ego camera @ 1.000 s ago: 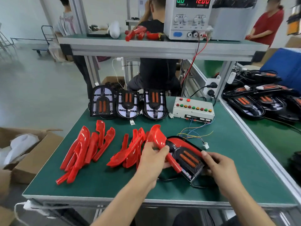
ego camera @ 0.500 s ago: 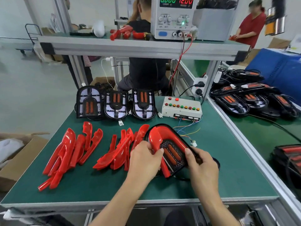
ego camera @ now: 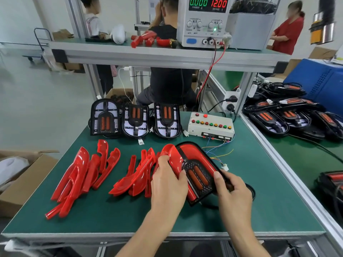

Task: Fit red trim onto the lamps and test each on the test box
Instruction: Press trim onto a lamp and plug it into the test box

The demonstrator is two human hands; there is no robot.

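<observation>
Red trim piece (ego camera: 171,160) pinched in my left hand (ego camera: 167,184) seats onto the lamp (ego camera: 196,171) my right hand (ego camera: 233,188) clamps steady on the green bench (ego camera: 259,191), short of the test box (ego camera: 210,126).

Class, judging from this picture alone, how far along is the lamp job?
Done: apparently none tested; supply reads zero current. In hand: both hands, left and right, press red trim onto one lamp. Left: three bare lamps, two trim piles, test box.

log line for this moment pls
step: fitting red trim | lamp held by both | left hand on trim | right hand on lamp | untested
</observation>
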